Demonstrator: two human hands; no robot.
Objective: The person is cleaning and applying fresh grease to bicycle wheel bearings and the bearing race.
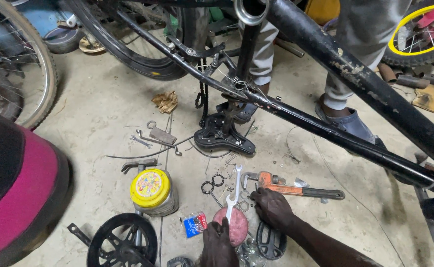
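My left hand point(219, 243) is at the bottom edge, fingers curled on the rim of a round pink dish point(239, 228) on the concrete floor. A silver spanner point(234, 190) lies across the dish, its lower end reaching my left fingertips. My right hand point(272, 207) is just right of the dish, fingers pressed down among small washers and nuts point(243, 203); whether it pinches one is hidden. An orange pipe wrench point(288, 188) lies just beyond my right hand. Two bearing rings point(212, 184) lie left of the spanner.
A black bicycle frame point(325, 54) stands upside down overhead, its saddle point(224, 138) on the floor. Another person's sandalled feet point(350, 121) stand behind it. Nearby are a yellow-lidded jar point(150, 190), a chainwheel point(123, 240), a black pedal point(270, 242), small spanners point(150, 141) and a wheel point(24, 74).
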